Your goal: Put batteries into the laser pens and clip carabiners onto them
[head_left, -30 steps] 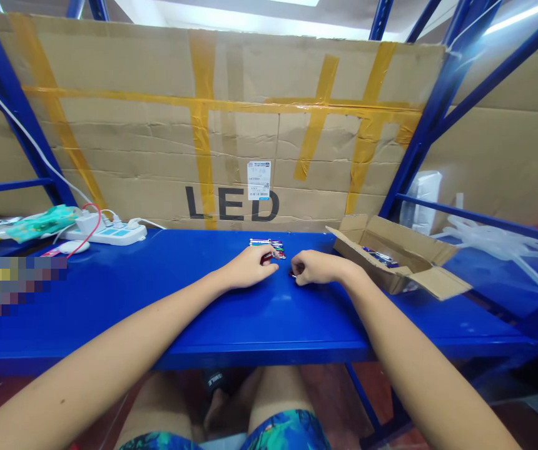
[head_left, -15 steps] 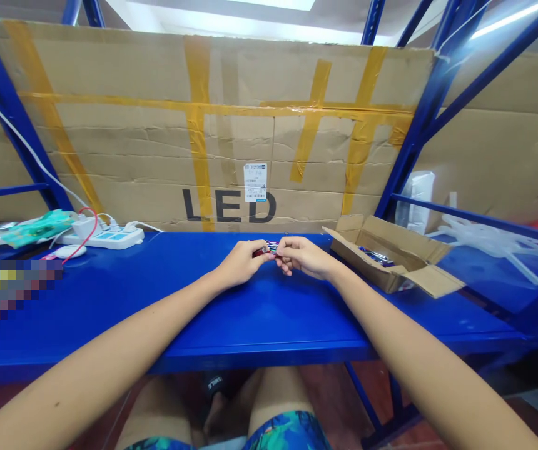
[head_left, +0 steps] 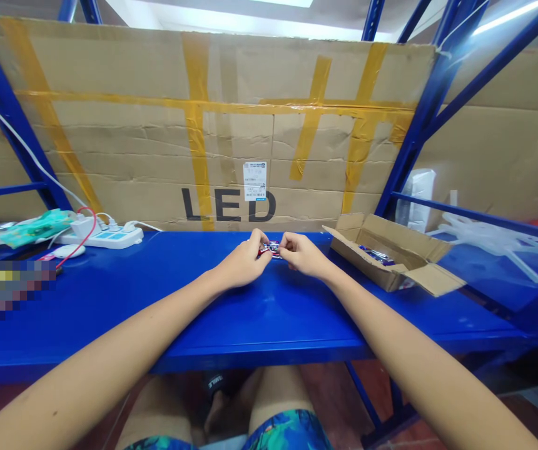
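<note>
Between my two hands, over the back part of the blue table [head_left: 269, 312], is a bundle of small, thin red and silvery items [head_left: 270, 249], too small to make out. My left hand [head_left: 246, 259] has its thumb and fingers closed on the bundle's left end. On the right end, the fingertips of my right hand [head_left: 301, 253] are pinched together. Both hands partly cover the bundle.
An open cardboard box [head_left: 381, 256] with similar small items stands at the right. At the left lie a white power strip [head_left: 119, 236] with cables and a green plastic packet [head_left: 39, 228]. A large cardboard sheet [head_left: 147, 156] stands behind the table.
My left fingers have lifted slightly and shifted their hold on the bundle. My right hand's lower fingers have curled in, and more of the bundle shows between the hands.
</note>
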{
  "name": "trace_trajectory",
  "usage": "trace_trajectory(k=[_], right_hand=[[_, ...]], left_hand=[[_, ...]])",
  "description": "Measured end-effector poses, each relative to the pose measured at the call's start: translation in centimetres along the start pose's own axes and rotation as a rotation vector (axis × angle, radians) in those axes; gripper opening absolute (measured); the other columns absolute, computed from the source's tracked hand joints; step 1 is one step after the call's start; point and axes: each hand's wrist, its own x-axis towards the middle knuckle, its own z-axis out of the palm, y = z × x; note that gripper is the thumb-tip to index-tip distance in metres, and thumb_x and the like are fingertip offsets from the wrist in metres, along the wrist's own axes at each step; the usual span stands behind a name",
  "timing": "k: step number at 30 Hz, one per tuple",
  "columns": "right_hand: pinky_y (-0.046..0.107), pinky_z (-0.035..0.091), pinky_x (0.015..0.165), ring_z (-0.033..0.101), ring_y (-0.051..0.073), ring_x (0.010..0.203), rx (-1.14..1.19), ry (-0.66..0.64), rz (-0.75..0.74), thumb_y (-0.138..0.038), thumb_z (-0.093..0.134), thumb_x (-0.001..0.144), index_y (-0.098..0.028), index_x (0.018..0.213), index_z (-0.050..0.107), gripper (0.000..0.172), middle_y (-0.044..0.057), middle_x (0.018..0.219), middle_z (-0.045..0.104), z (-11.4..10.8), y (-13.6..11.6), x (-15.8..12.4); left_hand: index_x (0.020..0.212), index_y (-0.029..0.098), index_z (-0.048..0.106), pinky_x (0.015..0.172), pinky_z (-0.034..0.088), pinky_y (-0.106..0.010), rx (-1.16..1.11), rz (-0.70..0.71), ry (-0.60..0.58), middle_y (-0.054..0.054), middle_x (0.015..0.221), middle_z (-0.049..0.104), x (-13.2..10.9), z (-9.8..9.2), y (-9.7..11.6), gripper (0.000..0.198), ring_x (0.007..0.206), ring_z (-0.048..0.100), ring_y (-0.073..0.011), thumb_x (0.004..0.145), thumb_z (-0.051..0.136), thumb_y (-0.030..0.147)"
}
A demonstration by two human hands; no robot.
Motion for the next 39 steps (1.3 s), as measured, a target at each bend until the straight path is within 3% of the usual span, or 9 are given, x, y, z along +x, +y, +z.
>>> trace_trajectory(k=[3, 9, 14, 18, 23, 30, 34, 37, 39], right_hand=[[0.025, 0.032, 0.054, 0.044, 0.012, 0.057, -0.197, 0.039, -0.104, -0.022, 0.052, 0.078, -0.020, 0.069, 0.045, 0.011, -0.004, 0.059, 0.050, -0.1, 0.1, 0.0], [0.027, 0.032, 0.060, 0.046, 0.014, 0.062, -0.382, -0.040, -0.179, -0.021, 0.050, 0.085, -0.020, 0.075, 0.048, 0.010, 0.000, 0.067, 0.056, 0.0, -0.8, -0.5], [0.029, 0.036, 0.066, 0.054, 0.017, 0.072, -0.375, 0.005, -0.163, -0.022, 0.050, 0.088, -0.020, 0.078, 0.052, 0.010, 0.004, 0.076, 0.063, -0.1, -1.1, -0.5], [0.028, 0.039, 0.061, 0.056, 0.015, 0.063, -0.223, 0.055, -0.005, -0.026, 0.046, 0.091, -0.021, 0.080, 0.050, 0.013, 0.002, 0.070, 0.062, -0.5, -0.5, -0.2], [0.028, 0.046, 0.053, 0.059, 0.016, 0.055, 0.077, -0.035, 0.229, -0.024, 0.047, 0.091, -0.019, 0.090, 0.049, 0.006, 0.003, 0.068, 0.064, -1.1, 0.5, 0.3], [0.032, 0.049, 0.077, 0.064, 0.017, 0.079, 0.211, -0.182, 0.052, -0.033, 0.060, 0.085, -0.015, 0.091, 0.065, 0.019, 0.007, 0.087, 0.071, -0.5, -0.4, 0.2], [0.028, 0.045, 0.064, 0.059, 0.015, 0.064, 0.254, -0.231, 0.092, -0.032, 0.058, 0.081, -0.016, 0.080, 0.063, 0.017, 0.002, 0.066, 0.065, 0.2, -0.4, 0.1], [0.026, 0.038, 0.056, 0.053, 0.013, 0.054, 0.199, -0.138, 0.134, -0.029, 0.054, 0.078, -0.017, 0.071, 0.059, 0.015, -0.002, 0.054, 0.056, 0.2, 0.0, 0.2], [0.025, 0.036, 0.053, 0.048, 0.012, 0.050, 0.174, -0.068, 0.147, -0.027, 0.052, 0.077, -0.018, 0.067, 0.055, 0.014, -0.003, 0.050, 0.051, 0.1, 0.1, 0.3]], left_hand=[[0.100, 0.020, 0.048, 0.070, 0.042, -0.034, 0.097, 0.075, -0.030, -0.008, 0.093, 0.064, -0.1, -0.2, 0.0, 0.010, 0.081, 0.059, -0.0212, 0.093, 0.041, 0.022], [0.097, 0.021, 0.055, 0.074, 0.043, -0.035, 0.248, 0.168, -0.066, -0.008, 0.096, 0.068, 0.0, -0.4, -0.2, 0.012, 0.088, 0.063, -0.0247, 0.092, 0.045, 0.023], [0.097, 0.021, 0.060, 0.068, 0.042, -0.033, 0.284, 0.096, -0.023, -0.007, 0.086, 0.068, 0.2, -0.4, -0.9, 0.014, 0.079, 0.062, -0.0241, 0.089, 0.052, 0.029], [0.095, 0.020, 0.062, 0.070, 0.044, -0.032, 0.076, -0.057, 0.053, -0.004, 0.083, 0.068, 0.7, -0.7, -2.0, 0.017, 0.077, 0.061, -0.0213, 0.083, 0.062, 0.033], [0.092, 0.017, 0.063, 0.079, 0.047, -0.033, -0.159, -0.097, 0.096, -0.006, 0.094, 0.069, 1.2, -1.2, -3.1, 0.015, 0.086, 0.063, -0.0199, 0.079, 0.063, 0.026], [0.089, 0.018, 0.066, 0.076, 0.046, -0.031, -0.205, 0.022, 0.063, -0.003, 0.086, 0.070, 0.6, -0.8, -1.5, 0.013, 0.079, 0.060, -0.0169, 0.079, 0.063, 0.026], [0.089, 0.018, 0.066, 0.084, 0.046, -0.035, -0.229, 0.034, 0.061, -0.004, 0.091, 0.068, 0.5, -0.3, -0.9, 0.015, 0.087, 0.059, -0.0190, 0.076, 0.067, 0.025], [0.102, 0.017, 0.063, 0.091, 0.045, -0.039, -0.528, -0.069, 0.054, -0.009, 0.105, 0.067, 0.9, -0.3, -1.2, 0.038, 0.100, 0.060, -0.0236, 0.073, 0.072, 0.041], [0.109, 0.015, 0.060, 0.094, 0.045, -0.042, -0.854, -0.176, 0.041, -0.014, 0.112, 0.066, 1.2, -0.6, -1.5, 0.050, 0.107, 0.060, -0.0266, 0.080, 0.061, 0.055]])
